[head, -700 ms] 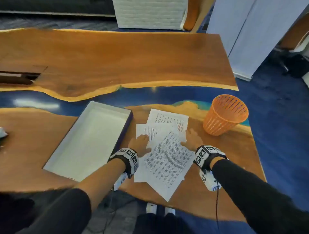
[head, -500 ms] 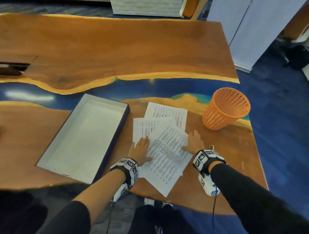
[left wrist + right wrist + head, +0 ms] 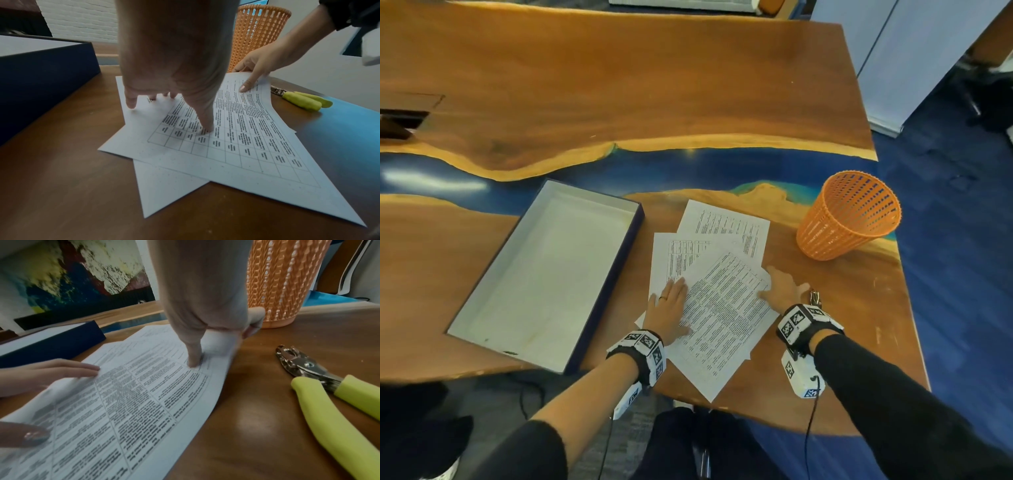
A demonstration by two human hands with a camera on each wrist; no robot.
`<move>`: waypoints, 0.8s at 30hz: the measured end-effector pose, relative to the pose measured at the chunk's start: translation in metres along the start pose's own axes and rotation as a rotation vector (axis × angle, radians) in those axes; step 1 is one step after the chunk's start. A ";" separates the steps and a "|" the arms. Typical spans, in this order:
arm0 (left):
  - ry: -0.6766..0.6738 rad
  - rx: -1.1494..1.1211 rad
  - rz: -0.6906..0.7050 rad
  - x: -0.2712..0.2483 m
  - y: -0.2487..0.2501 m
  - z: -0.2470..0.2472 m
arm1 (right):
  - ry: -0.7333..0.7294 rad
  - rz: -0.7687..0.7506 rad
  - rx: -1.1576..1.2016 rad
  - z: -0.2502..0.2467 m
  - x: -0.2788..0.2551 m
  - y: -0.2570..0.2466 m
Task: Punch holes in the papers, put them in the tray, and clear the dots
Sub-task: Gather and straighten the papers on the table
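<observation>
wood-and-blue-resin table (image 3: 688, 85) is seen w/ everything near its front edge. tray (image 3: 493, 274), white inside w/ dark navy walls, is set at the left, nothing in it. orange mesh bin (image 3: 849, 219) stands upright at the right. papers (image 3: 722, 308), several printed sheets, are fanned betw. tray and bin, overlapping; top sheet is angled, its near corner past the table edge. left hand (image 3: 669, 311) is laid flat, fingers straight, on the sheets' left side. top sheet's right edge is lifted and pinched by the right hand (image 3: 782, 291), thumb on top. hole punch (image 3: 329, 395), yellow-green handles, lies on the table just right of the papers, untouched.
</observation>
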State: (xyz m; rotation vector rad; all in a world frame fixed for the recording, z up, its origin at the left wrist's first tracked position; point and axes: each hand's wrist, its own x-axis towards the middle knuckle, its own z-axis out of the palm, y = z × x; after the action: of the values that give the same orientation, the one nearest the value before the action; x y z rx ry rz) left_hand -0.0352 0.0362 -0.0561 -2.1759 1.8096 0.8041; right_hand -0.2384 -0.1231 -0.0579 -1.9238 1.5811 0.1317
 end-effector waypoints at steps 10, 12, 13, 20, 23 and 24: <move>0.310 -0.425 -0.044 0.008 -0.006 -0.019 | 0.085 -0.190 0.228 -0.029 0.003 -0.001; 0.325 -0.569 -0.053 0.010 -0.005 -0.025 | 0.089 -0.233 0.282 -0.032 0.008 -0.003; 0.321 -0.650 -0.050 0.010 -0.005 -0.028 | 0.103 -0.254 0.305 -0.032 0.012 -0.003; 0.404 -0.760 0.019 -0.001 -0.020 -0.028 | 0.102 -0.334 0.325 -0.044 0.032 -0.040; 0.431 -0.808 -0.049 -0.011 -0.033 -0.023 | 0.144 -0.302 0.308 -0.039 0.054 -0.055; 0.417 -0.822 -0.056 -0.014 -0.039 -0.020 | 0.162 -0.299 0.286 -0.037 0.061 -0.059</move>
State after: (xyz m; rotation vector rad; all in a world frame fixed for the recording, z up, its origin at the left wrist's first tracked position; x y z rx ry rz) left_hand 0.0060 0.0471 -0.0390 -3.0767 1.7608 1.3402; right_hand -0.1794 -0.1902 -0.0322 -1.9506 1.3076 -0.3652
